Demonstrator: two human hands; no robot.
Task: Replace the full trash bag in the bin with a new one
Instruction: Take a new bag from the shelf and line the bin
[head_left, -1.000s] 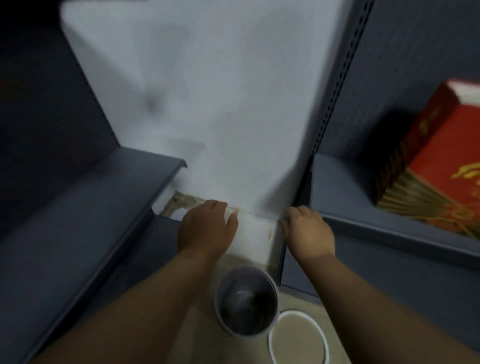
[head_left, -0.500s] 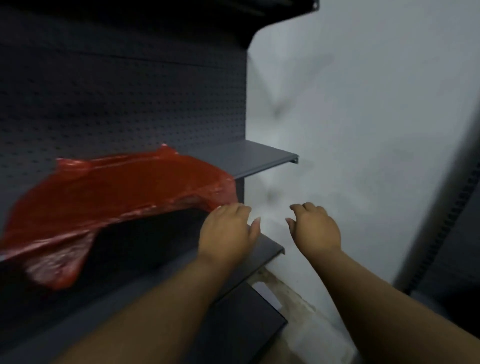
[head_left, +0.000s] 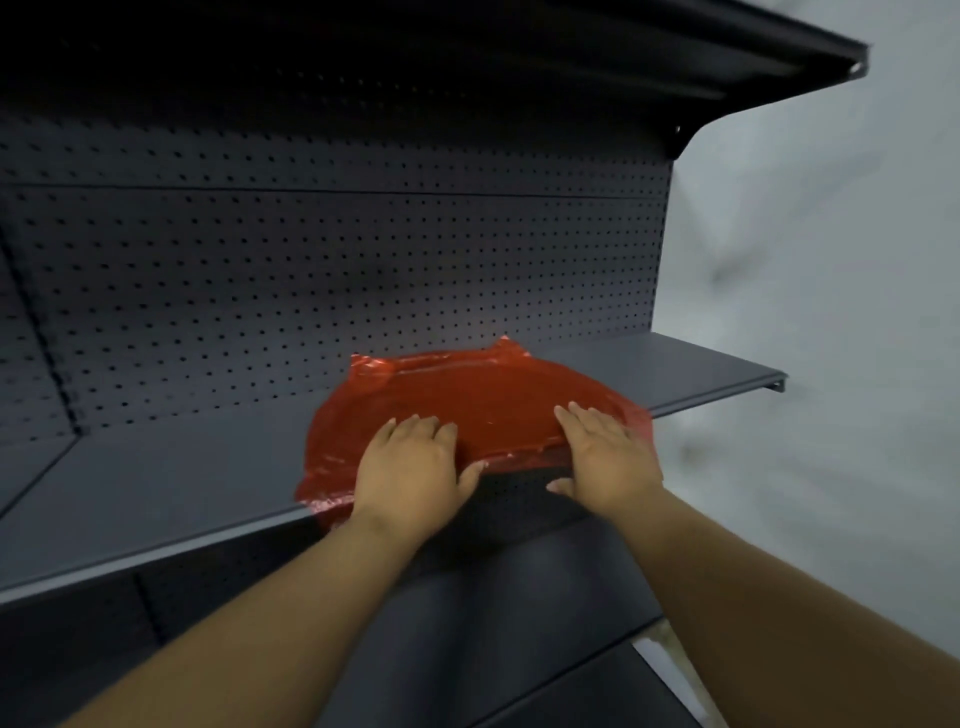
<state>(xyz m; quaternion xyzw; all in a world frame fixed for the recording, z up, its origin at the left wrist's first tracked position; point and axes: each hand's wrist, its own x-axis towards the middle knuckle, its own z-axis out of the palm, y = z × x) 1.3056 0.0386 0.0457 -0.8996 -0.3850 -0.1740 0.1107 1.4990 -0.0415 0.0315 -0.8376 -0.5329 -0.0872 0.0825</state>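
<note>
A dark grey shelving unit with a perforated back panel fills the space ahead of and above both hands, and a pale wall stands off to the right of the right hand. The middle shelf runs under both hands and far out to the left of the left hand; a lower shelf lies beneath the forearms. On the middle shelf, under and just beyond the hands, a red plastic trash bag lies spread flat, its near edge drooping a little over the shelf's front lip between the hands. The left hand rests palm down on the bag's near left part, fingers extended and spread, thumb pointing toward the other hand. The right hand lies flat on the bag's near right corner, fingers likewise stretched out, gripping nothing.
</note>
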